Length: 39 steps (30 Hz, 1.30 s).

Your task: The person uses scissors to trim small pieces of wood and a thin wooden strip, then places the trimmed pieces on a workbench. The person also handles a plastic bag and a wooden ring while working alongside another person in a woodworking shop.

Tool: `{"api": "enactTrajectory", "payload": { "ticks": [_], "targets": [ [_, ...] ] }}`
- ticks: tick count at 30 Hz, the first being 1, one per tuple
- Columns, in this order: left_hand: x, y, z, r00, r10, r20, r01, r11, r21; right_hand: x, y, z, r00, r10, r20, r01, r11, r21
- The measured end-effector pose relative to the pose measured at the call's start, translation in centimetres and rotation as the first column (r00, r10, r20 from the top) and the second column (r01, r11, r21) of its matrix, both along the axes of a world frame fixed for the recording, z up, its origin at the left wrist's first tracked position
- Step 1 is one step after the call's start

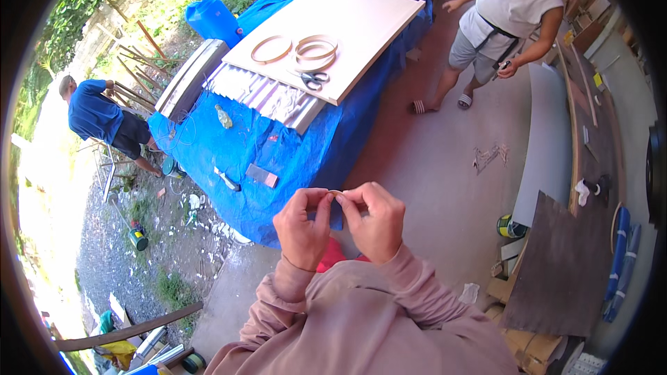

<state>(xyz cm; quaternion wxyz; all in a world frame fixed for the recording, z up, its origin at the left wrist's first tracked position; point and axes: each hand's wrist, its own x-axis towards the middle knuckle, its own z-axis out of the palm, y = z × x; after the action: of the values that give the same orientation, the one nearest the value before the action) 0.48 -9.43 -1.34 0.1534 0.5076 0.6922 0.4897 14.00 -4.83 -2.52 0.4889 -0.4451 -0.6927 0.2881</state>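
Your left hand (303,228) and right hand (377,221) pinch a small tan strip (335,192)! Beyond them, hoops (314,69) lie already rounded; whether yours is finished, can't tell.

board (375,24) looks smooth, matt, wooden | scissors (314,80) by board's near edge: plastic handles | tarp (201,149): creased, glossy plastic | sweatshirt (382,316): matt cloth

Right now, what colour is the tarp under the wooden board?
Bright blue: the tarp shows best in the head view.
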Motion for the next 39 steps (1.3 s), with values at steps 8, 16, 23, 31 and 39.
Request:
{"api": "enactTrajectory", "payload": {
  "ticks": [8, 16, 23, 31, 39],
  "targets": [
    [-0.9, 5.9, -3.0, 0.954, -0.128, 0.271, 0.126, 0.992, 0.026, 1.3, 5.9, -2.1, 0.946, 0.075, -0.316, -0.179, 0.932, -0.314],
    [-3.5, 16.7, -7.2, 0.894, -0.260, 0.365, 0.299, 0.953, -0.053, 1.1, 18.2, -5.1, 0.956, 0.292, -0.040, -0.290, 0.911, -0.292],
    [-7.2, 29.3, -9.9, 0.966, -0.134, 0.221, 0.151, 0.987, -0.060, -4.6, 31.7, -6.8, 0.936, 0.322, 0.140, -0.240, 0.878, -0.414],
    [-14.4, 37.8, -15.4, 0.894, 0.085, 0.439, 0.013, 0.976, -0.216, -10.7, 44.4, -11.0, 0.842, 0.537, -0.045, -0.462, 0.677, -0.572],
    [-27.4, 41.6, -24.1, 0.850, 0.500, 0.166, -0.419, 0.832, -0.363, -12.3, 52.9, -15.9, 0.740, 0.623, 0.253, -0.454, 0.741, -0.495]
  ]
}}
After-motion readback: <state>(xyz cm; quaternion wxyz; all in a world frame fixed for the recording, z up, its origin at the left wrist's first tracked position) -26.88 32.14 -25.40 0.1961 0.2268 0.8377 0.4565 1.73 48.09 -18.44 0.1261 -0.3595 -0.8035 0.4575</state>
